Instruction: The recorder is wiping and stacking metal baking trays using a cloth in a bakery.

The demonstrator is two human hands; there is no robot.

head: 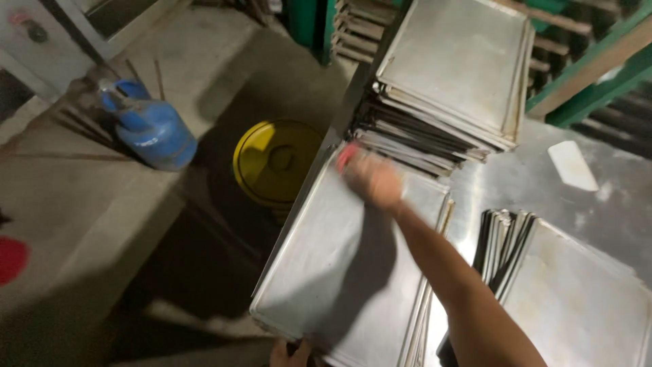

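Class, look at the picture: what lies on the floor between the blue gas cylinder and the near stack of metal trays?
In the head view, a round yellow lid lies between the blue gas cylinder and the near tray stack.

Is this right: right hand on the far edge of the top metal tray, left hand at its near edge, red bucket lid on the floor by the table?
Not quite: the bucket lid is yellow, not red. The head view shows it on the floor beside the table. The rest holds: right hand at the far edge of the top metal tray, left hand at its near edge.

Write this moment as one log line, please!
right hand: wiping top tray, red thing in grip, blurred | left hand: at tray's near edge | tray stack behind
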